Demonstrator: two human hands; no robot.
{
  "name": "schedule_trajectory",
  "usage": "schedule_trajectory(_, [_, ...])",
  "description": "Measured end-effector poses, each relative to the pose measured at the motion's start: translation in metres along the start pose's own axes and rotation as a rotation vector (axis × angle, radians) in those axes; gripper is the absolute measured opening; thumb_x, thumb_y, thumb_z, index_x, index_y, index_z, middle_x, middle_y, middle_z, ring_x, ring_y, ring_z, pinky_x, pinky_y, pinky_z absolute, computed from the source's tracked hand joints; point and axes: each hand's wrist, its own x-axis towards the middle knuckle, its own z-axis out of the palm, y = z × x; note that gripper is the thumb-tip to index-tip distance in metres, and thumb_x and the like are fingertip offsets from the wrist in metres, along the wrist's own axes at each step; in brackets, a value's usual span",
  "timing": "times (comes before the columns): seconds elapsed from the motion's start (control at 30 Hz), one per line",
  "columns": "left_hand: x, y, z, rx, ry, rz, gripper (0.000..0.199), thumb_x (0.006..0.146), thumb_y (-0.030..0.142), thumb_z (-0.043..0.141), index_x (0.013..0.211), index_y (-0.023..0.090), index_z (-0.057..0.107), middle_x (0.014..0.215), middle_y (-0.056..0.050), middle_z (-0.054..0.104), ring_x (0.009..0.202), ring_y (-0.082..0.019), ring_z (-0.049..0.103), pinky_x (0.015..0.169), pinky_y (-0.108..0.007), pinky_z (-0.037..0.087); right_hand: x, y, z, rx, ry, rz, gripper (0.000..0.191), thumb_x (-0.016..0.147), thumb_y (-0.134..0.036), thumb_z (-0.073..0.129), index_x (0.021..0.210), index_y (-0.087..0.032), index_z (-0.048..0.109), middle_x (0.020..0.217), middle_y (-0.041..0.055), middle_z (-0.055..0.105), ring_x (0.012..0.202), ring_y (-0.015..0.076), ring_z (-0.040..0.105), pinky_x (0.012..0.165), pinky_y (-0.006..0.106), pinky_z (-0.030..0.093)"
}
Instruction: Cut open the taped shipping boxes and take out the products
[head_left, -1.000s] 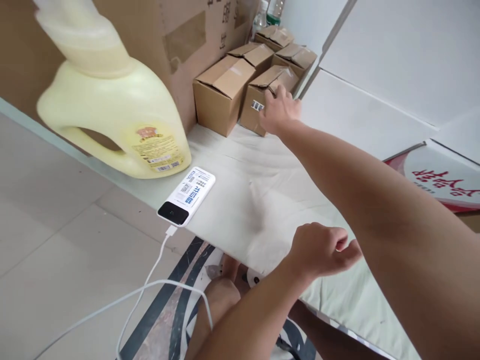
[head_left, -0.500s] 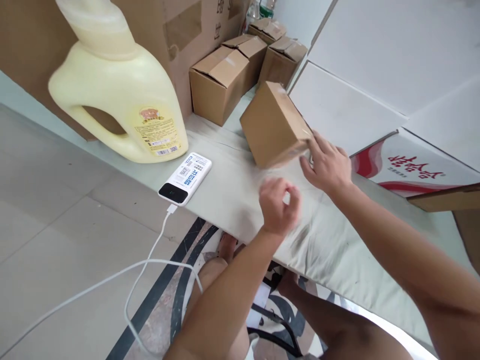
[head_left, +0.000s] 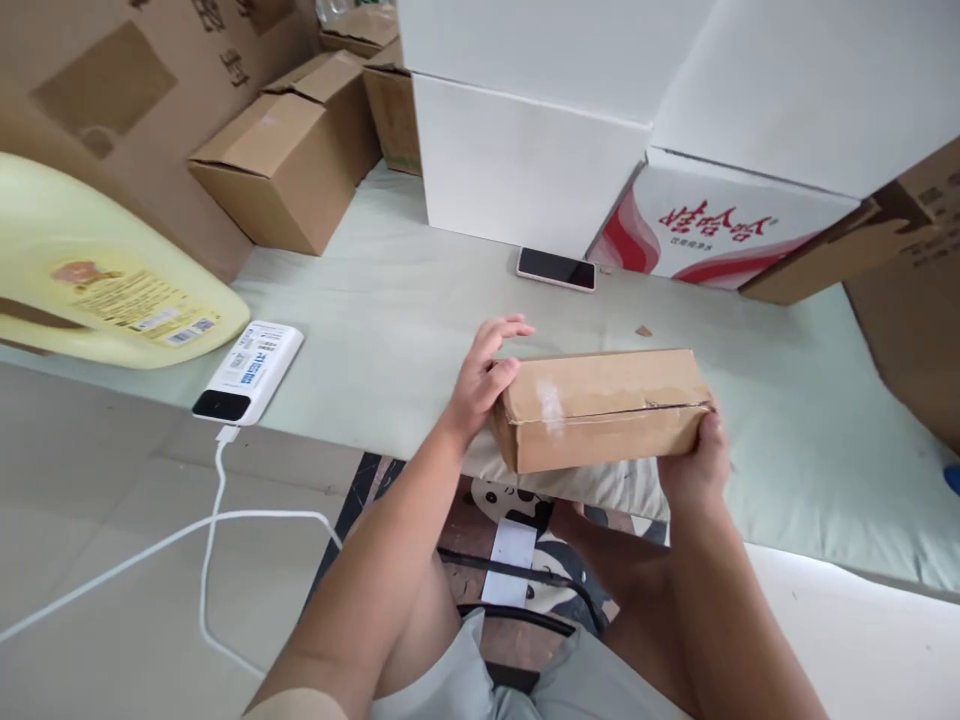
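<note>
A brown cardboard box (head_left: 604, 410) is held between my two hands over the front edge of the cloth-covered surface. Its taped seam faces me. My left hand (head_left: 484, 378) presses on the box's left end, thumb at the corner and the other fingers bent above the top edge. On the opposite end, my right hand (head_left: 699, 455) grips the lower right corner with the thumb in front. The rest of its fingers are hidden behind the cardboard.
Left of my hands lie a white power bank (head_left: 249, 372) with a cable (head_left: 217, 500) and a yellow jug (head_left: 127, 270). Behind stand cardboard boxes (head_left: 289, 150), white cartons (head_left: 525, 165) and a red-and-white carton (head_left: 697, 225). A phone (head_left: 556, 270) lies before the cartons.
The box has come from beside the rear boxes toward me and turned, with its seam now facing me. My left hand has moved onto its left end. The view has swung right.
</note>
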Motion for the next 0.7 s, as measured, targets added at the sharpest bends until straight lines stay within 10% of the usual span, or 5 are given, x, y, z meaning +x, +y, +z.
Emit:
schedule_trajectory(0.27, [0.015, -0.004, 0.026, -0.251, 0.367, -0.310, 0.047, 0.082, 0.070, 0.066, 0.081, 0.023, 0.056, 0.077, -0.002, 0.055, 0.075, -0.021, 0.063, 0.068, -0.033, 0.053, 0.011, 0.006, -0.039, -0.218, -0.241, 0.014, 0.054, 0.097, -0.058, 0.033, 0.130, -0.026, 0.061, 0.141, 0.0125, 0.063, 0.139, 0.0296, 0.056, 0.119, 0.051, 0.044])
schedule_trajectory(0.4, [0.020, -0.009, 0.033, -0.295, 0.452, -0.183, 0.051, 0.084, 0.074, 0.060, 0.086, 0.023, 0.058, 0.085, -0.004, 0.061, 0.081, -0.021, 0.065, 0.073, -0.033, 0.054, 0.024, 0.028, -0.067, -0.611, -0.079, 0.061, 0.052, 0.086, -0.042, 0.051, 0.131, -0.017, 0.062, 0.141, 0.0215, 0.059, 0.139, 0.0364, 0.052, 0.120, 0.056, 0.038])
schedule_trajectory(0.53, [0.012, -0.009, 0.038, -0.174, 0.528, 0.006, 0.051, 0.083, 0.075, 0.060, 0.091, 0.025, 0.062, 0.090, -0.006, 0.063, 0.086, -0.022, 0.065, 0.077, -0.034, 0.055, 0.032, 0.042, -0.079, -0.794, -0.201, 0.131, 0.059, 0.085, -0.037, 0.053, 0.137, -0.010, 0.061, 0.138, 0.0244, 0.061, 0.130, 0.0389, 0.055, 0.114, 0.055, 0.042])
schedule_trajectory(0.7, [0.002, -0.010, 0.035, -0.211, 0.329, 0.073, 0.053, 0.071, 0.068, 0.079, 0.101, 0.026, 0.067, 0.099, -0.003, 0.062, 0.087, -0.019, 0.062, 0.074, -0.030, 0.053, 0.040, 0.027, -0.081, -0.926, -0.311, 0.305, 0.046, 0.088, -0.028, 0.050, 0.129, -0.018, 0.070, 0.116, 0.0147, 0.071, 0.113, 0.0334, 0.063, 0.097, 0.045, 0.050])
